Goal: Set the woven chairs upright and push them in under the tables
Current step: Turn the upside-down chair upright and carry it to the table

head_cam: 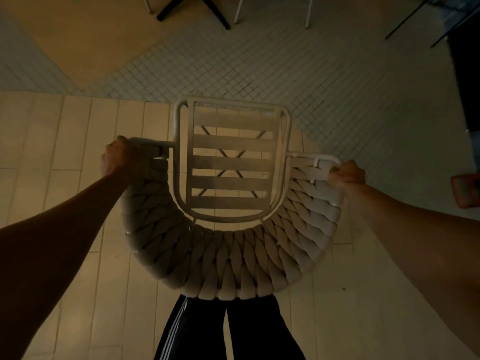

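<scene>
A white woven chair [233,255] stands upright right in front of me, seen from above. Its slatted seat faces away from me and the curved braided backrest is nearest my legs. My left hand [122,159] is closed around the end of the left armrest. My right hand [346,175] grips the end of the right armrest. Both arms reach forward on either side of the backrest. The chair's feet are hidden under the seat.
A black table base [193,9] and thin white chair legs [309,11] stand at the far top on small square tiles. Dark thin legs [415,19] and a dark panel [465,74] are at the top right. A phone-like object [466,188] shows at the right edge.
</scene>
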`<state>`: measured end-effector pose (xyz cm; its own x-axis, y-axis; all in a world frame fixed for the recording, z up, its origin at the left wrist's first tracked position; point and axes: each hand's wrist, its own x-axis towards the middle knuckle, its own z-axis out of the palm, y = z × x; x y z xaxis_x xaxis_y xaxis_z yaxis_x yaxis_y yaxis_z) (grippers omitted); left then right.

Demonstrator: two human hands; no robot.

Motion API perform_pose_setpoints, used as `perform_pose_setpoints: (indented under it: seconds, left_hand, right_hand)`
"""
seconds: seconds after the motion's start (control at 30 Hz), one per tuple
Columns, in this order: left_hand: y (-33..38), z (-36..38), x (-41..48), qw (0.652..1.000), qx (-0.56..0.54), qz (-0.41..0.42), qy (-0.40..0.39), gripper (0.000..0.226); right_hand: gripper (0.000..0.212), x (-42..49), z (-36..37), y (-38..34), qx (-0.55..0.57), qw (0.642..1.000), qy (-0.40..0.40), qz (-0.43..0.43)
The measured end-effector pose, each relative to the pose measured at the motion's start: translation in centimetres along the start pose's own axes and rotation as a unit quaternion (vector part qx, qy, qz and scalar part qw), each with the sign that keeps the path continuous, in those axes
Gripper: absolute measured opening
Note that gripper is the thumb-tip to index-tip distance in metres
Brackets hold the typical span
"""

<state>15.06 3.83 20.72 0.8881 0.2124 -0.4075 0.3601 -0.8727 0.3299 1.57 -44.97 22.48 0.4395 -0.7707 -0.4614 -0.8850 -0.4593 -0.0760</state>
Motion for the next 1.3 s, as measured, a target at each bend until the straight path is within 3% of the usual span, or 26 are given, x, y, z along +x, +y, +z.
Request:
perform_pose_setpoints:
  seconds: [0.13, 0.2, 0.3, 0.4, 0.53, 0.6, 0.67, 0.77, 0.83, 0.93, 1.2, 1.3]
  left_hand:
    - [0.1, 1.5, -0.1, 0.996, -0.033, 0.078, 0.018, 0.051]
    - [-0.6, 2.2, -0.2, 0.991, -0.015, 0.133, 0.000, 0.080]
    - [-2.0, 3.4, -0.6, 0.973, 0.090, 0.211, -0.006, 0.119]
    - [-2.6, 3.9, -1.4, 0.959, 0.123, 0.255, 0.028, 0.122]
    - [-2.5, 3.7, -2.8, 0.937, 0.159, 0.306, 0.052, 0.108]
    - [-2.5, 3.8, -3.4, 0.934, 0.168, 0.312, 0.039, 0.097]
    - [-3.0, 4.3, -3.9, 0.909, 0.241, 0.338, 0.024, 0.078]
    - [-4.1, 5.6, -5.4, 0.869, 0.287, 0.404, 0.005, 0.046]
    - [-4.0, 6.1, -6.7, 0.887, 0.215, 0.408, 0.016, 0.028]
    - [-1.5, 5.7, -7.6, 0.930, 0.105, 0.351, 0.019, 0.023]
    - [2.5, 6.7, -9.0, 0.924, 0.028, 0.381, -0.031, 0.016]
    - [3.1, 7.9, -9.1, 0.915, 0.053, 0.397, -0.038, 0.017]
  right_hand:
    - [0.048, 0.3, 0.3, 0.4, -0.007, 0.998, 0.014, -0.055]
    - [0.052, 0.3, 0.6, 0.4, -0.009, 0.996, 0.021, -0.083]
    - [0.079, -0.1, 1.3, 0.4, -0.018, 0.991, 0.023, -0.133]
    - [0.105, -1.1, 2.0, 0.4, -0.039, 0.984, 0.022, -0.174]
    - [0.103, -1.3, 2.5, 0.7, -0.082, 0.974, 0.043, -0.208]
    - [0.079, -1.6, 2.9, 1.2, -0.093, 0.963, 0.044, -0.251]
    - [0.054, -2.1, 3.5, 1.6, -0.132, 0.942, 0.095, -0.293]
    - [0.045, -2.4, 4.9, 2.8, -0.142, 0.937, 0.056, -0.314]
    - [0.024, -2.5, 5.5, 3.2, -0.165, 0.921, 0.033, -0.352]
    - [0.004, -4.1, 5.5, 2.5, -0.091, 0.900, 0.019, -0.427]
    - [0.015, -7.7, 6.8, -0.3, -0.019, 0.869, 0.034, -0.493]
    - [0.018, -8.2, 7.5, -1.1, -0.021, 0.863, 0.042, -0.503]
